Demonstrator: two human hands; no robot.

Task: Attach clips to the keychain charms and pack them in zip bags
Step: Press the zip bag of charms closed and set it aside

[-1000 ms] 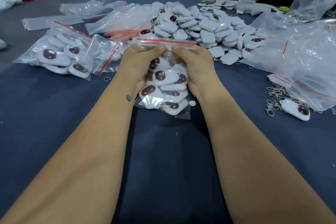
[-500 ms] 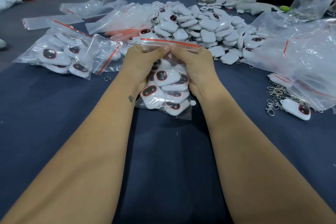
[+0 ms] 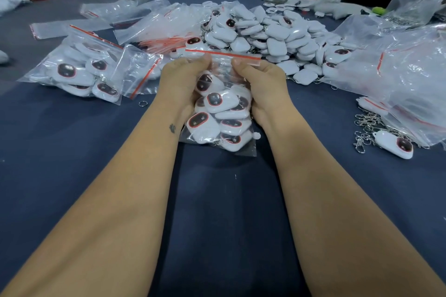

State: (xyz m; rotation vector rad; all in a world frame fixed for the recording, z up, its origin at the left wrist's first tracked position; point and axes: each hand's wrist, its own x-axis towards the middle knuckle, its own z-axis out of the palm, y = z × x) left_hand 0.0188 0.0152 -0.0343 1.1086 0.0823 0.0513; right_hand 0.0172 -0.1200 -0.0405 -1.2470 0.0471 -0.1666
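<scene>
Clear plastic zip bag full of white keychain charms stands on blue bench, centre of view. Left hand and right hand grip bag from both sides, thumbs pinching just under red zip strip. Fingers hidden behind bag. Loose charm pile behind. Filled bags at left. Metal clips at right, partly under big bag, hard to count.
</scene>
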